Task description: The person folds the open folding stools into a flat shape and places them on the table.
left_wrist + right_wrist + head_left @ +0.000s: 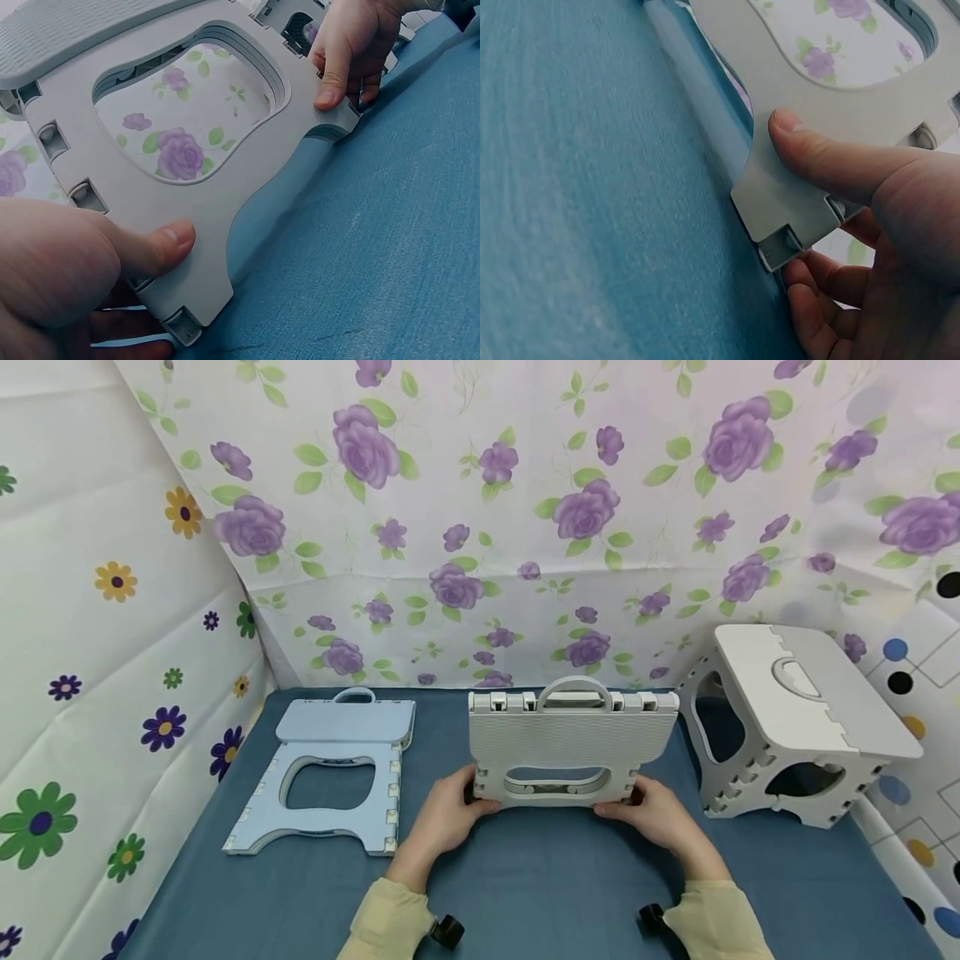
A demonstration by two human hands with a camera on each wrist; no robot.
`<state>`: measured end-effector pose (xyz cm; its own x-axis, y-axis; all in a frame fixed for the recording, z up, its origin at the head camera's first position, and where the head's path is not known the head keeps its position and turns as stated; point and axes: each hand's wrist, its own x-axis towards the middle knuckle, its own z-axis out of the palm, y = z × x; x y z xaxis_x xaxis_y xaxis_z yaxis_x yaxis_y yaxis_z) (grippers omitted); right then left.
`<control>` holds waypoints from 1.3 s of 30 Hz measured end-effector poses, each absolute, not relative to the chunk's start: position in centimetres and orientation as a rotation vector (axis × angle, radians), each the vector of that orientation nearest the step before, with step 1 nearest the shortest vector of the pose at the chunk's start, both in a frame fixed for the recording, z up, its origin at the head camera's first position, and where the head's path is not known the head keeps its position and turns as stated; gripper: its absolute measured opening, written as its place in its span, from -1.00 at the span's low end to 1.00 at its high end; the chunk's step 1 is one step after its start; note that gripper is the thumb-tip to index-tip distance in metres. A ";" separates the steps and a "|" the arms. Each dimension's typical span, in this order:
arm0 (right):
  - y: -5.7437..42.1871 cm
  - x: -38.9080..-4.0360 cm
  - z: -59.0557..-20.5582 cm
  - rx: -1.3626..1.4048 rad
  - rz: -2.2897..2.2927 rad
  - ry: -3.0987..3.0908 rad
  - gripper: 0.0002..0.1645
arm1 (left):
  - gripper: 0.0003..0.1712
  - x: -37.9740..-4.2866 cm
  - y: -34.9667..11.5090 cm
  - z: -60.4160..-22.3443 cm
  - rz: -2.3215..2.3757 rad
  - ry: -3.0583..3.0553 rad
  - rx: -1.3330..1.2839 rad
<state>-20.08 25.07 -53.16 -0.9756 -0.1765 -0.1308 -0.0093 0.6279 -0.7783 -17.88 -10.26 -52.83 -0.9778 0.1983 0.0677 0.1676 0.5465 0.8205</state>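
A folded grey-white step stool (573, 739) stands upright in the middle of the table, its handle loop at the top. My left hand (444, 817) grips its lower left corner, thumb on the front face and fingers behind. At the lower right corner my right hand (658, 817) holds it the same way. In the left wrist view, the left thumb (169, 244) presses the leg panel beside the oval cutout. The right wrist view shows the right hand (870, 195) pinching the other foot, close to the blue cloth.
To the left a light blue folding stool (337, 818) lies folded flat. An unfolded grey-white stool (810, 693) stands on its legs at the right. Blue cloth (540, 893) covers the table, with a flowered curtain (465, 635) behind it.
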 end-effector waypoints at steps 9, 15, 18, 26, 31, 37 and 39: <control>24.9 -20.1 -53.3 -0.282 -1.245 2.715 -0.42 | -0.46 -17.7 -10.8 -52.5 1.454 2.678 0.357; 24.5 -20.4 -52.7 -0.323 -1.288 2.658 -0.50 | -0.51 -18.0 -11.9 -51.6 1.464 2.688 0.362; 23.9 -20.2 -52.4 -0.313 -1.311 2.618 -0.52 | -0.51 -18.1 -12.5 -51.2 1.489 2.684 0.328; 22.2 -19.5 -51.6 -0.324 -1.321 2.512 -0.46 | -0.47 -17.9 -13.9 -50.3 1.462 2.680 0.228; 21.9 -19.4 -51.5 -0.261 -1.335 2.466 -0.43 | -0.46 -17.8 -14.3 -49.9 1.469 2.635 0.212; 21.7 -19.3 -51.5 -0.220 -1.355 2.402 -0.40 | -0.27 -17.8 -14.6 -49.5 1.451 2.609 0.165; 21.6 -19.2 -51.6 -0.215 -1.368 2.357 -0.40 | -0.15 -17.7 -14.7 -49.3 1.418 2.604 0.139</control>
